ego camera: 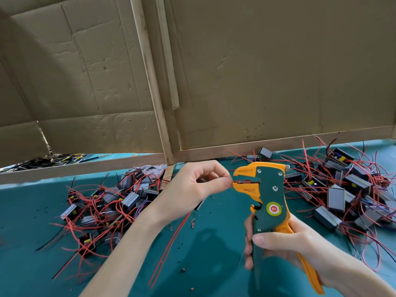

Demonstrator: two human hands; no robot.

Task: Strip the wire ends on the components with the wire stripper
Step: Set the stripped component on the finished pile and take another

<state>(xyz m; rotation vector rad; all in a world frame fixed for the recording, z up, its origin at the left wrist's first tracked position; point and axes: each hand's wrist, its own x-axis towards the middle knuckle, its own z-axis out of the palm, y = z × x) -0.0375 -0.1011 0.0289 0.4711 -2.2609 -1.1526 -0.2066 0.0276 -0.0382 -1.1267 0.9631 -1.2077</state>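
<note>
Right hand (295,247) grips one wire stripper (270,194); left hand (192,187) pinches two red wires (173,243) at its mouth.

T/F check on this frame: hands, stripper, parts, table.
1. The right hand grips the wire stripper by its handles. True.
2. The left hand lies flat on the table. False: it is raised and pinches a red wire at the stripper's mouth.
3. Components lie piled on both sides of the hands. True.
4. The table cover is red. False: it is teal; the wires are red.
5. The stripper lies on the table. False: it is held upright above it.
</note>
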